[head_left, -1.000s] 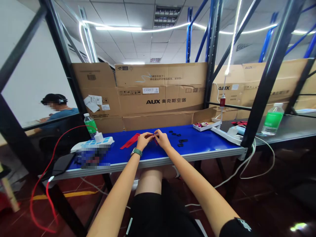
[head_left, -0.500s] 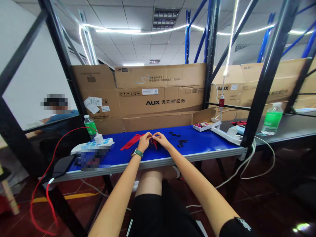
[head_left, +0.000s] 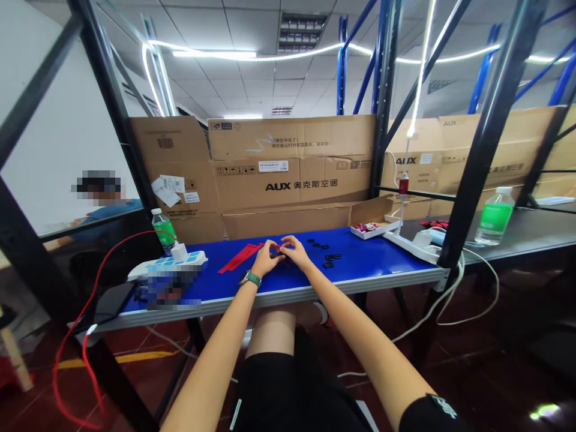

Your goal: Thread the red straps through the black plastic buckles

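Observation:
My left hand and my right hand meet over the middle of the blue table, fingertips pinched together on a small dark piece that I cannot make out. A green watch sits on my left wrist. Red straps lie flat on the table just left of my left hand. Several small black buckles are scattered to the right of my right hand.
A white power strip and a green-labelled bottle stand at the table's left. A small cardboard tray with parts, another power strip and a bottle are at the right. Cardboard boxes wall the back. Another person sits far left.
The red strap end that was between my hands is no longer visible there; my fingers have closed tighter together. My hands stayed over the same spot.

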`<state>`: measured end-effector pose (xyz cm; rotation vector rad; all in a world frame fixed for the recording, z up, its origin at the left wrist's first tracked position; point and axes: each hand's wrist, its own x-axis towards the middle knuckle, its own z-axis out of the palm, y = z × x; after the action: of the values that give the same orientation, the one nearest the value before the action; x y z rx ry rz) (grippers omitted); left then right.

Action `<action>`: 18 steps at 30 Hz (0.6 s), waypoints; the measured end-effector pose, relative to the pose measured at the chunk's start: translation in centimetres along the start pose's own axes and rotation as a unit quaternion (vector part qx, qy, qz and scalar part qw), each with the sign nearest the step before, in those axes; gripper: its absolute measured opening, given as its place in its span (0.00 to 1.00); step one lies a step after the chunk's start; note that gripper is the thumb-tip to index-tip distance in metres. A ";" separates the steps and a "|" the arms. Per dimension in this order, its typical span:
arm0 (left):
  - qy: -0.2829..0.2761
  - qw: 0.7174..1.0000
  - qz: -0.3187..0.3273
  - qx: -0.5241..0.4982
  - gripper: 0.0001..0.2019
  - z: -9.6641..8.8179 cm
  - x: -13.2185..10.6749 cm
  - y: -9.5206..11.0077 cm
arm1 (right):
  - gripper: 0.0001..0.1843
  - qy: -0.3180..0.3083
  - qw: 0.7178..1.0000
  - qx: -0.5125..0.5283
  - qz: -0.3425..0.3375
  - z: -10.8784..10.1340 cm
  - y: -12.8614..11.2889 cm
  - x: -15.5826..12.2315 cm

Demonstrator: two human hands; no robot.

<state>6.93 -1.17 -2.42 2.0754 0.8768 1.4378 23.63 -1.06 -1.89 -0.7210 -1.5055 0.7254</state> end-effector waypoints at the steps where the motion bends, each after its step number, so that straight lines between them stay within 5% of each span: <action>1: 0.008 1.000 0.000 -0.003 0.24 0.0 0.0 0.0 | 0.20 0.002 1.000 0.004 -0.004 0.0 0.0 0.0; 9: -0.056 0.997 -0.051 -0.014 0.18 0.0 0.3 -0.4 | 0.15 0.016 0.999 -0.020 -0.041 0.1 -0.4 0.2; 18: 0.002 0.998 -0.056 -0.035 0.22 -0.4 0.5 0.3 | 0.24 -0.018 1.000 0.007 -0.007 -0.2 -1.0 -0.3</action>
<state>6.72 -0.98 -1.76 1.9429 0.9157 1.3933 23.82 -1.91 -1.29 -0.6896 -1.5344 0.7419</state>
